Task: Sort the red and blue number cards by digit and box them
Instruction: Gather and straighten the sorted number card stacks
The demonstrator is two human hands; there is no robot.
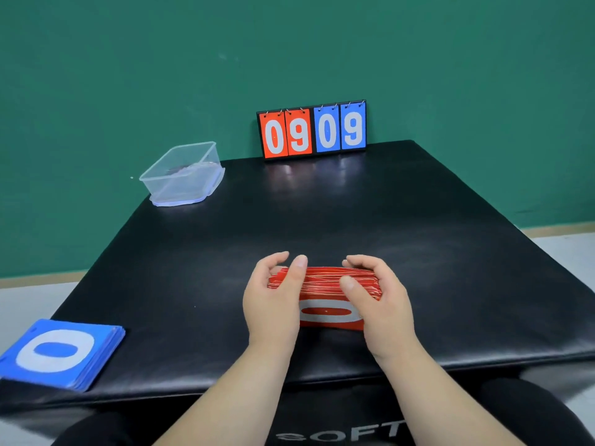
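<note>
**Squaring the red stack (328, 281) near the table's (418, 220) front edge**

Both hands clasp the red cards by their ends. The left hand (273, 304) and right hand (376, 300) curl round the pile, thumbs on its near face, where a 0 shows. The blue stack (61, 352) lies flat at the front left corner, and the clear box (183, 172) sits at the far left corner. This looks like tidying the reds. Boxing them next calls for a firm two-handed carry so the pile does not splay.
</note>
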